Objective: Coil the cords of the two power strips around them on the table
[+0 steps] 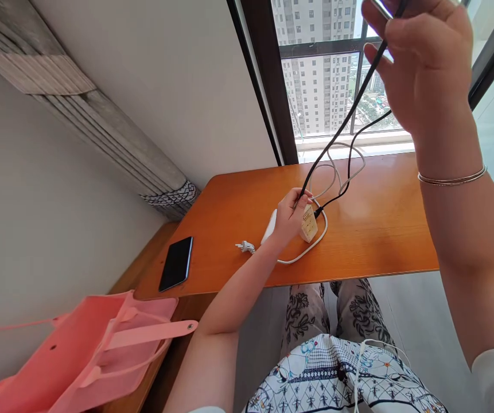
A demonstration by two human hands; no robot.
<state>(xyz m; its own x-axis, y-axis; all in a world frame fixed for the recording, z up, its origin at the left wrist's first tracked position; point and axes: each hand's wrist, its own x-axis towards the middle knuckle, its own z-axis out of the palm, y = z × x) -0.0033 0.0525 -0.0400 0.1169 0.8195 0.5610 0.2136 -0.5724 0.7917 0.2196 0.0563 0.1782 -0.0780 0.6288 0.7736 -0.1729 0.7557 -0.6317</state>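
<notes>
Right hand (423, 63) is closest to the lens, raised high at top right, fingers curled shut around a black cable (350, 115); bangle (452, 179) on that wrist.

Worktop (380, 229): orange wood, runs left-right under the window (324, 74), towers outside.

Bag (87, 350): pink, flat, straps loose, on the lower ledge at bottom left.

Black cable: thin, matte. Long axis runs diagonally from the right hand at upper right down-left to the left hand on the worktop, taut and nearly straight. A second black strand hangs in a loose curve to its right and drops to a plug (318, 211) at the adapter.

Left hand (290, 218): resting on the worktop mid-frame, fingers pinched shut on the cable's lower stretch, just beside the adapter.

Phone (177, 263): black, screen dark, lying flat at the worktop's left end, well apart from the hands.

White cord (311, 246): loops around the adapter, more coils behind it near the window.

Adapter (308, 223): small cream block, upright, touching the left hand.

White plug (245, 247): on the worktop, left of the left wrist, prongs pointing left.
</notes>
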